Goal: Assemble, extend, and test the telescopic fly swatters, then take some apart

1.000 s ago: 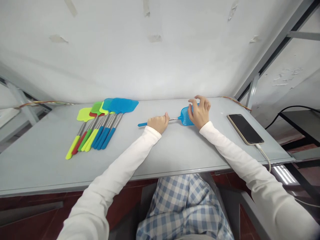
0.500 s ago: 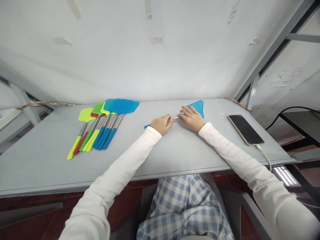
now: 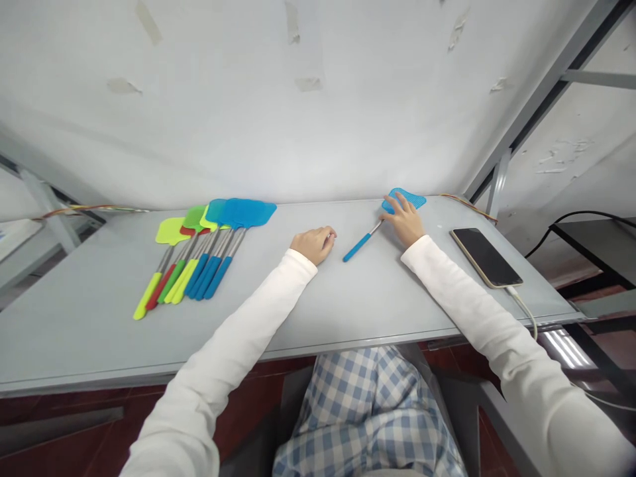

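Note:
A blue fly swatter (image 3: 358, 246) with a short metal shaft lies slantwise, its meshed head (image 3: 411, 199) toward the wall and its handle toward me. My right hand (image 3: 406, 224) grips it where the shaft meets the head, fingers partly covering the mesh. To the left of the handle, my left hand (image 3: 313, 245) rests on the table with its fingers curled in; nothing shows in it. Several more fly swatters (image 3: 212, 275) in yellow, red, green and blue lie side by side further left, heads overlapping toward the wall.
A phone (image 3: 487, 257) with a white charging cable (image 3: 523, 306) lies on the grey table (image 3: 358, 305) at the right. White wall rises behind the table. Thin wires (image 3: 467, 204) run along the back right corner, near a metal frame post (image 3: 499, 180).
My left hand has let go of the swatter and drawn slightly left. My right hand has moved right, and the swatter has turned so that its handle points toward me.

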The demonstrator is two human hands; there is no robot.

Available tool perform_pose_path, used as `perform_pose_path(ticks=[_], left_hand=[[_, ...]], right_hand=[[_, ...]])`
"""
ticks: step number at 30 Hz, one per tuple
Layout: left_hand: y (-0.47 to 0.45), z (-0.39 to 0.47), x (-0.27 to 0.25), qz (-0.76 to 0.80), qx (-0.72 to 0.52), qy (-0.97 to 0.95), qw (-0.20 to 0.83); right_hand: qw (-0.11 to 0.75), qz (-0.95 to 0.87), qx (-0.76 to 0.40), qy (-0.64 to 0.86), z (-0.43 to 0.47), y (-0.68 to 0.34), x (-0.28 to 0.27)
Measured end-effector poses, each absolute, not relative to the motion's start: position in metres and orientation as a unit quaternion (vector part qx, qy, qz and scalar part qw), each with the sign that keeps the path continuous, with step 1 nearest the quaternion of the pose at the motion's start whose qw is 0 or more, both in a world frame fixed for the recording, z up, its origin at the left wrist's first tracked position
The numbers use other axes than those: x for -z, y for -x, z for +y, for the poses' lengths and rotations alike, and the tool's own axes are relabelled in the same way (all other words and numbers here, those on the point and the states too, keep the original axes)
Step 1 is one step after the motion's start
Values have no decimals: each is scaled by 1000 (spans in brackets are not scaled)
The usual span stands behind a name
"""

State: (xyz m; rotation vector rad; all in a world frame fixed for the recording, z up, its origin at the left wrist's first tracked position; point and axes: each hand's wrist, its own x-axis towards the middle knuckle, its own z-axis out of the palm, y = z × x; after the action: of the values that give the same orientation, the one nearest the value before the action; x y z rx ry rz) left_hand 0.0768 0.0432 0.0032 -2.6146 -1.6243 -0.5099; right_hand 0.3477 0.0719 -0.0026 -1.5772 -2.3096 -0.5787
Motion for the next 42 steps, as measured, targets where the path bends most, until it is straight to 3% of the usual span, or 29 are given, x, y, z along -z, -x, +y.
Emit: perform_pose_path(ticks=[4,10,15,19,27,34,42], left_hand=[[-74,50,-3,-572,158,804,28],[-40,71,-9,-665,175,724,55],[22,81,-5,-741,230,631,25],[49,84,1,-768,190,612,-20],[34,95,6,-823,149,546,43],[16,91,-8,-724,183,665,7],[-12,88,-4,-605,249,756,15]], right_hand=[[109,-797,156,573,77,-362,1],[133,-786,120,592,78,-368,4],[151,-757,86,630,72,-369,-2],[175,-677,111,706,65,-356,-7],[83,-724,24,684,57,-342,-7],[18,-681,6,732,57,-369,-22],[11,-661,6,751,51,-373,-20]])
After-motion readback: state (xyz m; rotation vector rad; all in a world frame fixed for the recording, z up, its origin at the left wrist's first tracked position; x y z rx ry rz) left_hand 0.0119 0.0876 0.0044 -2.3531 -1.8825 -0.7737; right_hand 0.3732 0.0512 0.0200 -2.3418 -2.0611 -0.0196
